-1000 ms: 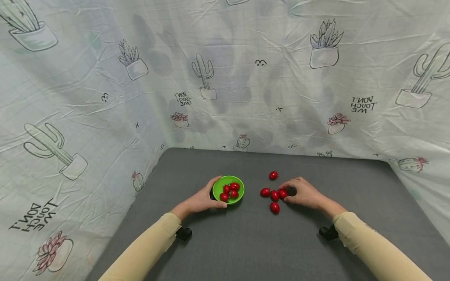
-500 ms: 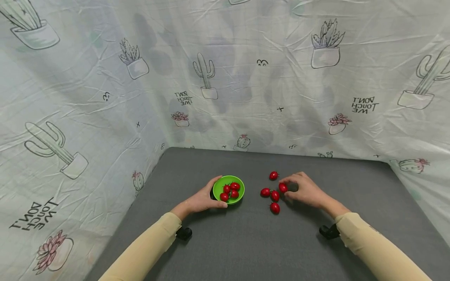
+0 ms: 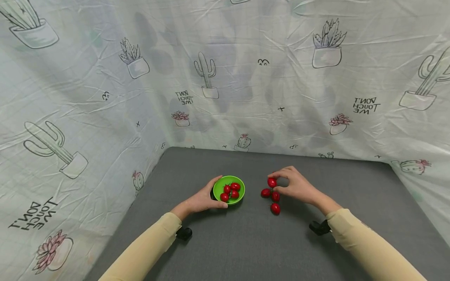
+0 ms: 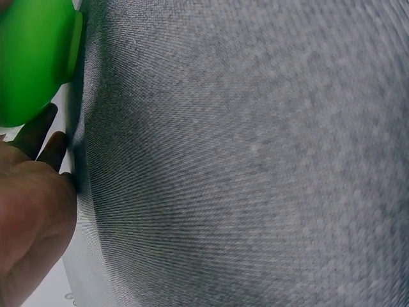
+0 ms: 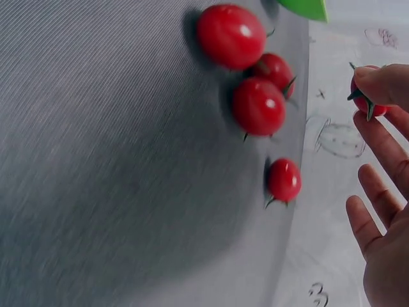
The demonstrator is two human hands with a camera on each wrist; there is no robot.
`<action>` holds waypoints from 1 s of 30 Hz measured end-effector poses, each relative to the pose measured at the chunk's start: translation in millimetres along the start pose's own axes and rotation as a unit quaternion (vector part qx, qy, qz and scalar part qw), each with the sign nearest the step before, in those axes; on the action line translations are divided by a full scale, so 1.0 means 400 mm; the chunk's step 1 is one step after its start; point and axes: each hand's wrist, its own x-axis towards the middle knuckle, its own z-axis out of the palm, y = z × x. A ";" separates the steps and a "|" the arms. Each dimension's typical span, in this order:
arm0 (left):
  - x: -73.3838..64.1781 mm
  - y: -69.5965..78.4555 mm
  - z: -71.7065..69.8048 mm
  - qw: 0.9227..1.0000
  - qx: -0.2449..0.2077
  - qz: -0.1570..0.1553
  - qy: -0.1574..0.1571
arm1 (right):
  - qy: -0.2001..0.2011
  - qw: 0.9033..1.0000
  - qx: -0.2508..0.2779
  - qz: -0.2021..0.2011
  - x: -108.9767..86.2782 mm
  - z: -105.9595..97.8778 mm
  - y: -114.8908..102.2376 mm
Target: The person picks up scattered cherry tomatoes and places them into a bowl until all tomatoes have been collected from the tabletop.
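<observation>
My left hand (image 3: 201, 200) holds the side of a small green bowl (image 3: 217, 188), thumb in front and fingers behind. Several red cherry tomatoes (image 3: 235, 187) lie inside it. In the left wrist view, dark-shadowed fingertips (image 4: 39, 131) meet the bowl's (image 4: 32, 61) underside curve. To the right, my right hand (image 3: 297, 187) pinches one cherry tomato (image 3: 272, 182) between thumb and fingers, above the table. Its green stem end shows in the right wrist view, where the other fingers (image 5: 378, 192) spread apart. Beneath it lie loose tomatoes (image 3: 275, 208); the farthest (image 5: 284, 179) is mostly hidden by the hand in the head view.
A dark grey cloth covers the table (image 3: 225, 249). White fabric printed with cacti (image 3: 246, 97) hangs behind and on the left. A black wrist mount (image 3: 184, 233) sits under the left sleeve, another (image 3: 319, 227) under the right.
My right hand has lifted a cherry tomato from the right of the loose group and carried it left, over the others. The left hand and bowl stay in place.
</observation>
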 end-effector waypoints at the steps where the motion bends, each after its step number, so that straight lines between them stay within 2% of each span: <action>1: 0.000 0.000 0.000 1.000 -0.002 0.000 0.001 | -0.002 1.000 0.004 -0.003 0.006 0.003 -0.004; 8: 0.003 0.001 0.002 1.000 -0.003 -0.001 0.004 | -0.013 1.000 0.016 -0.023 0.044 0.025 -0.035; 19: 0.001 0.009 0.002 1.000 0.003 -0.007 0.007 | -0.040 0.999 0.025 -0.019 0.108 0.063 -0.104; 30: 0.000 0.009 0.002 1.000 -0.004 -0.014 0.008 | -0.052 0.997 0.018 -0.045 0.152 0.100 -0.140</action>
